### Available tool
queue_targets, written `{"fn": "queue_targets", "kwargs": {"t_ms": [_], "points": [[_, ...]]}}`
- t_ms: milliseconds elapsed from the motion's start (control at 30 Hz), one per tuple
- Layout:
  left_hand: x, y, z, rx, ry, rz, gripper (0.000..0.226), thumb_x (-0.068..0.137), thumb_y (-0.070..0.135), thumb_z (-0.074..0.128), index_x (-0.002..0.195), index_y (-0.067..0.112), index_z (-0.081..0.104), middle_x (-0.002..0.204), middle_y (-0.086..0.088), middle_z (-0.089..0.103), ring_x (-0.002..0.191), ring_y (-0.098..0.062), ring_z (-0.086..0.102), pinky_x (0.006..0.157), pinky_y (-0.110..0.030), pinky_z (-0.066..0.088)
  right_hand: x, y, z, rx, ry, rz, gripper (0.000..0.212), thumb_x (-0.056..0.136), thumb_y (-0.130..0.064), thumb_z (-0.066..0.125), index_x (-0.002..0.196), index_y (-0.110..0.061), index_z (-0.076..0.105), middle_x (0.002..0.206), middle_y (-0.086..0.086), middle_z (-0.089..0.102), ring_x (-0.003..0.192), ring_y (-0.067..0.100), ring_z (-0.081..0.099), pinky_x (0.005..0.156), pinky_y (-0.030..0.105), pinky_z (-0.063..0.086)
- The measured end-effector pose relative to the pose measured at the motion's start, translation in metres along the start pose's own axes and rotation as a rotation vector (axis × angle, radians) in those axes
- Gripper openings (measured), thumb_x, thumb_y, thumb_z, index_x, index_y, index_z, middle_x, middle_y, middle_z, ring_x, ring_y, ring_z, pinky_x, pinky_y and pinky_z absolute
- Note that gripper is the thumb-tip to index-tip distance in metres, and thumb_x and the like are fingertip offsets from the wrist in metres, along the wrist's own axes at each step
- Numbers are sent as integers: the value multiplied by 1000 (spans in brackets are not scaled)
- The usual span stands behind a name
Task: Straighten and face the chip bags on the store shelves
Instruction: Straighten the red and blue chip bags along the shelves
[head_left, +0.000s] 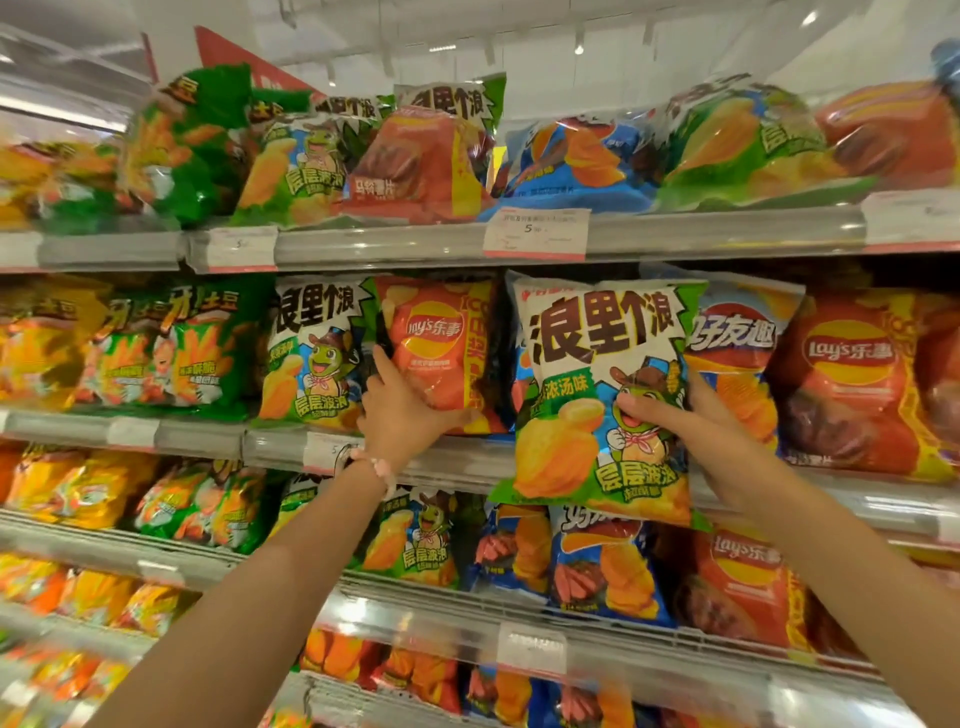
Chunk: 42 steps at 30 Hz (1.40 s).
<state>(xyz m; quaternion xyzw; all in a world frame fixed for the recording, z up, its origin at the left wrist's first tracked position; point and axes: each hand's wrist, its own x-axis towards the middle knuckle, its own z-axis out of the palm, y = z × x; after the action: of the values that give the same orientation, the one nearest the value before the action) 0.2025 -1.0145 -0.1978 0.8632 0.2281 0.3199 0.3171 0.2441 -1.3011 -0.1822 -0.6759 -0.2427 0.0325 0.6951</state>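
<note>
The right hand is gripping a green-and-white chip bag, holding it upright in front of the second shelf. The left hand is curling round the orange bag standing there

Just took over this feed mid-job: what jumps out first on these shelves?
The big green-and-white chip bag, held out in front of the second shelf by the right hand, dominates the centre. Just left of it, the left hand grips an orange Lay's bag standing on that shelf. A white price tag hangs from the top shelf edge above.
</note>
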Motion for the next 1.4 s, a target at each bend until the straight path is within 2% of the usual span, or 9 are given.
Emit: {"fn": "queue_targets", "kwargs": {"t_ms": [167,233,467,733,967,1133,1233,1333,1400], "points": [[20,-15,-9,-195,-104,17,103,50,39,92,132,12,36,120,1,55,118,-23,52,92,-34,48,2,6,-8,1,-10,-9,75,40,-49,83,109,-41,55,107,-9,71,91,13,70,80,34,55],[20,-20,-10,-257,-171,25,92,52,33,92,126,17,39,104,12,55,107,-15,57,81,-21,46,2,8,-11,17,-12,-20,69,40,-49,83,103,-45,56,102,-12,72,87,9,71,75,30,54],[19,-24,-7,-333,-49,35,95,50,34,93,128,17,41,111,5,57,106,-18,57,92,-34,47,0,6,-8,52,2,-41,67,40,-46,82,100,-43,55,98,-10,73,85,12,71,70,29,55],[12,-7,-37,-466,-76,81,97,42,49,87,125,23,44,106,12,57,92,-1,57,66,-13,45,0,-3,0,-5,95,-70,62,41,-45,81,97,-38,55,96,-9,72,79,11,72,64,27,57],[2,-42,-90,-388,-108,120,106,34,46,88,128,23,46,110,8,61,96,-10,62,75,-20,50,9,-8,37,-96,168,-103,74,48,-44,82,115,-28,53,105,-4,69,90,16,69,79,35,57],[8,-76,-121,-350,-85,116,121,26,52,87,135,24,43,115,5,59,102,-14,60,86,-33,51,26,-10,82,-137,205,-132,65,65,-33,82,120,-24,50,102,-12,64,91,7,63,75,22,52],[13,-89,-132,-358,-102,141,119,25,54,86,132,25,44,110,10,60,95,-5,60,76,-22,48,42,-8,114,-217,220,-138,60,69,-32,81,118,-23,48,97,-15,60,90,6,61,75,15,50],[15,-100,-135,-385,-126,140,120,25,54,87,133,26,41,111,10,58,96,-4,59,76,-22,48,65,-3,141,-215,228,-83,72,70,-33,81,130,-16,44,122,0,60,114,22,57,98,40,47],[17,-105,-136,-425,-136,137,121,25,54,87,133,27,40,112,11,57,96,-4,58,76,-22,48,78,-1,156,-208,247,-39,86,71,-38,80,141,-16,36,134,4,53,122,24,52,103,44,43]]}}
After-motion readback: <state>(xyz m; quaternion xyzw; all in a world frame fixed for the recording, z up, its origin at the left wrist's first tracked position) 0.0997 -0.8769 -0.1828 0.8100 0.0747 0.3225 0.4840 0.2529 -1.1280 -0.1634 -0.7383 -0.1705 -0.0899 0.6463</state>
